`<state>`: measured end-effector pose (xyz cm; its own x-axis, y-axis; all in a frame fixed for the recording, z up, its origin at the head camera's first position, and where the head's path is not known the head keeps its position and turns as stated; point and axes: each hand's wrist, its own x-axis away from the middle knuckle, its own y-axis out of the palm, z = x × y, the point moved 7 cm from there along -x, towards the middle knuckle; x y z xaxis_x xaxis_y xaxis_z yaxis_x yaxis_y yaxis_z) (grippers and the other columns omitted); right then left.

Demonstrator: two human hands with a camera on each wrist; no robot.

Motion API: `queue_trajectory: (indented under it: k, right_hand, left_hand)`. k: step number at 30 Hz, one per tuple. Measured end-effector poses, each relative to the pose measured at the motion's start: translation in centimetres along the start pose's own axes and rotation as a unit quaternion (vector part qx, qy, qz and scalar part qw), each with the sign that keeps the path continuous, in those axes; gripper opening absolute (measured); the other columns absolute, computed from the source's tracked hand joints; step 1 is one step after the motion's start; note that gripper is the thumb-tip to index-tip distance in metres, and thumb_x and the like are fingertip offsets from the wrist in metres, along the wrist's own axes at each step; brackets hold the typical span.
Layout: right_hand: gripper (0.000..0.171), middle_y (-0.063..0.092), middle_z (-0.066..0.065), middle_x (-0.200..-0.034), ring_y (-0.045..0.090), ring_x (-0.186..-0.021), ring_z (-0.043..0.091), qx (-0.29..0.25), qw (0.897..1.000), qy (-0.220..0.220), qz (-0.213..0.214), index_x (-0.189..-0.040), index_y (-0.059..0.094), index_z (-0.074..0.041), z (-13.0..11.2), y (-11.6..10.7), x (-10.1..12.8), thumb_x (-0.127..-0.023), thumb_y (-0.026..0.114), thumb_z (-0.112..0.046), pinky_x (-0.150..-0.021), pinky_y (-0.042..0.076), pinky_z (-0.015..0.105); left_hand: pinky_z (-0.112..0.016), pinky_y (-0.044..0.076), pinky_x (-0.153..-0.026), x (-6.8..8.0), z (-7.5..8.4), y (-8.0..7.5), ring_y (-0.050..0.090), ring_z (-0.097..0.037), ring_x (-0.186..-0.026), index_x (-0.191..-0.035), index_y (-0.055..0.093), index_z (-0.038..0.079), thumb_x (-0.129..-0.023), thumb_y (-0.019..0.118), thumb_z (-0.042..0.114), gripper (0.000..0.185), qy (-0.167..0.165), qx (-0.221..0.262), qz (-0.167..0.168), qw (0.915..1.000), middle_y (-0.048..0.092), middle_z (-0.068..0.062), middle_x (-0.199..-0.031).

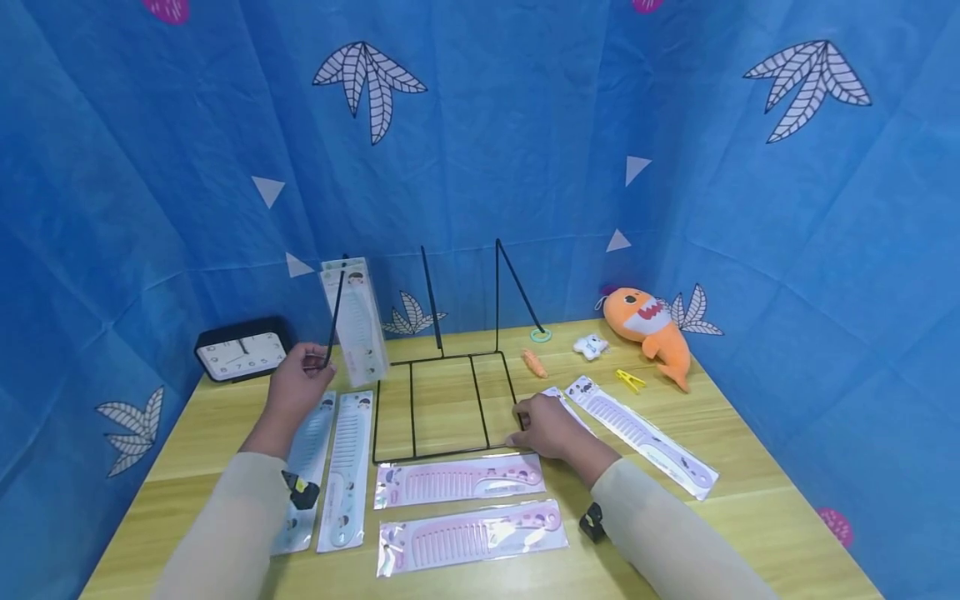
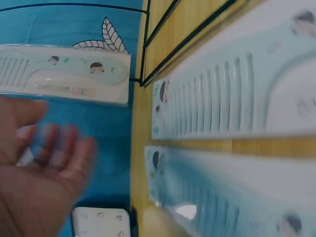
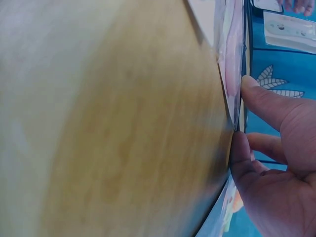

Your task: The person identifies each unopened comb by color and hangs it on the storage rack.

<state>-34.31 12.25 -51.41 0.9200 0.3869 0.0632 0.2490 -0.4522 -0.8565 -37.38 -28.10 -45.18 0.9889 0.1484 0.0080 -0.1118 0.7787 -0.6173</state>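
Note:
A black wire rack (image 1: pixel 480 400) stands in the middle of a wooden table, with long prongs sticking out from its top. My right hand (image 1: pixel 551 427) is at the rack's front right corner, thumb and fingers pinching the base wire. My left hand (image 1: pixel 296 379) is by the end of the left prong (image 1: pixel 336 317), fingers loosely bent and blurred in the left wrist view. From that prong hang packaged combs (image 1: pixel 356 325). Two blue-green comb packs, one nearer the rack (image 1: pixel 347 467) and one under my left arm (image 1: pixel 309 442), lie left of it.
Two pink comb packs (image 1: pixel 461 481) lie in front of the rack, and purple ones (image 1: pixel 645 433) to the right. A clock (image 1: pixel 243 350) stands at back left. An orange shark toy (image 1: pixel 648 329), a yellow clip (image 1: pixel 630 381) and small trinkets (image 1: pixel 590 346) are at back right.

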Motion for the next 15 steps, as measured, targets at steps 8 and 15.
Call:
queue_trajectory:
  k: [8, 15]
  right_hand:
    - [0.042, 0.04, -0.004, -0.066, 0.036, -0.062, 0.012, -0.001, 1.0, -0.001, 0.005, -0.076, 0.054, -0.011, 0.1, -0.2, 0.0, -0.091, 0.091, -0.025, -0.057, 0.029, 0.027]
    - [0.041, 0.037, -0.005, -0.065, 0.034, -0.062, 0.012, 0.002, 1.0, -0.006, 0.003, -0.078, 0.056, -0.007, 0.1, 0.0, 0.0, -0.092, 0.09, -0.025, -0.056, 0.027, 0.027]
  left_hand:
    - [-0.065, 0.053, -0.109, 3.3, -4.0, 0.3, 0.054, -0.057, -0.134, -0.158, 0.031, -0.014, -0.106, 0.066, 0.024, 0.073, -0.094, -0.159, -0.122, 0.9752, 0.047, -0.041, -0.148]
    - [-0.053, 0.055, -0.086, 8.1, -5.7, 0.4, 0.056, -0.049, -0.107, -0.146, 0.029, -0.025, -0.1, 0.073, 0.035, 0.087, -0.134, -0.204, -0.132, 0.9608, 0.05, -0.04, -0.12]
